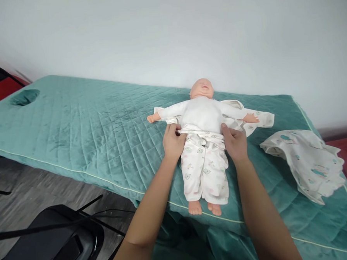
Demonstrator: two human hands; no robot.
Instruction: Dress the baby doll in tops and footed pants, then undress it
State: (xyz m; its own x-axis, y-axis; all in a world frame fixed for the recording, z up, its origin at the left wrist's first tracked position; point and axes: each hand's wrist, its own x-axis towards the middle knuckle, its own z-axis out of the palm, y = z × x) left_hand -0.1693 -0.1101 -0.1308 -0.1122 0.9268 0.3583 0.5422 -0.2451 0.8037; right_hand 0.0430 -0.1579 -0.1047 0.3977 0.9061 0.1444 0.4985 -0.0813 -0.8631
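Observation:
A baby doll [203, 113] lies on its back on the green quilted cover, arms spread and feet toward me. It wears patterned white pants [205, 171], whose waistband is bunched at its waist. My left hand [174, 141] grips the waistband on the left side, fingers curled. On the opposite side my right hand [234, 142] is closed on the waistband, thumb on top. A printed white baby shirt [264, 118] is spread beneath the doll's back and arms, partly hidden by its body.
A crumpled white printed cloth [309, 161] lies right of the doll. The green massage bed [82, 123] has a face hole [25, 97] at its far left and stands against a white wall. A black chair [51, 245] stands at the lower left.

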